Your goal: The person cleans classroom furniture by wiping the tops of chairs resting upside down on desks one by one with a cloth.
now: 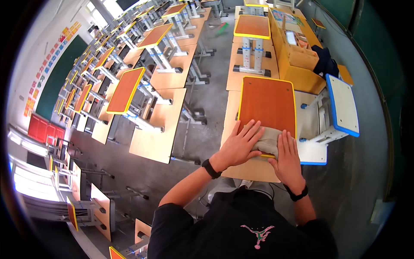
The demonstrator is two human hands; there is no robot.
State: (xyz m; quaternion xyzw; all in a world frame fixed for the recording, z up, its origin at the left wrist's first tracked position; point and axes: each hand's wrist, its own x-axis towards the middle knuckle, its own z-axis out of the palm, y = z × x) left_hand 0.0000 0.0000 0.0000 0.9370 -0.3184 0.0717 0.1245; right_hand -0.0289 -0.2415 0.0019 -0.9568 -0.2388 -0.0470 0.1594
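Beyond the cloth [268, 139], stools [252, 26] on desks [234, 81]

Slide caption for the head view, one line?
Left hand and right hand rest on a beige cloth atop a yellow-edged stool on a desk.

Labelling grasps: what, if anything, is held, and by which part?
Nothing looks gripped: left hand and right hand lie open on opposite ends of the beige cloth.

One head-worn camera looks forward and steeply down, close above the wearer's hands [240, 144] and the table [254, 170]; its wide, round-edged view runs from the black shirt [228, 220] at the bottom to rows of tables [148, 144] beyond
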